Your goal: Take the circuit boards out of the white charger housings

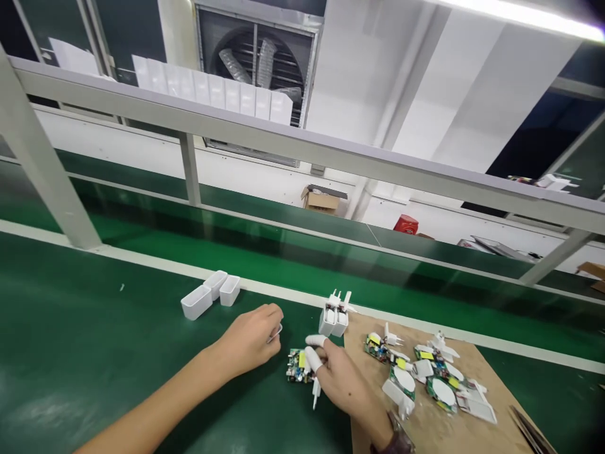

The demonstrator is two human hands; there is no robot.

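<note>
So the circuit board (295, 368) was just right of the left hand (255, 337), longer side running sideways. Right hand (343, 381) was closer, thumb and finger slightly apart at its end; couldn't tell if they gripped. Left fingers were curled around a mostly hidden white piece (276, 334). Toward the table's (265, 410) far edge: three cups (196, 305), two filled cases (331, 323). Cardboard (373, 435) carried at least four more boards (426, 355).

1. Green circuit board (293, 367): uncased, crowded with small components, a yellow patch on top; component side up at the fingertips of the right hand (343, 379).
2. White plug piece (316, 389): just beside the board, narrow end toward the wearer.
3. White plastic piece (278, 331): mostly hidden in the left hand (255, 337), a thin edge showing.
</note>
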